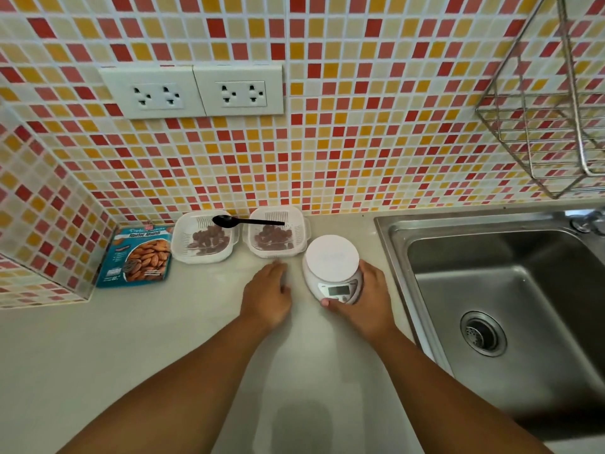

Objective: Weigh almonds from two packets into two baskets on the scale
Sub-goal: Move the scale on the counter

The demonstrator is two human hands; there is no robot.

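Two white plastic baskets stand against the tiled wall, the left basket (183,239) and the right basket (299,224), each holding a small heap of almonds. A black spoon (244,221) lies across both rims. A blue almond packet (137,257) lies flat to their left. The white round scale (330,258) sits on the counter with nothing on its platform. My right hand (368,299) grips the scale from its right side, thumb under the display. My left hand (266,294) rests flat on the counter just left of the scale, holding nothing.
A steel sink (510,290) fills the right side, its rim close to the scale. A wire rack (550,103) hangs on the wall above it. Two wall sockets (193,91) sit above the baskets. The pale counter (147,339) stretches toward me.
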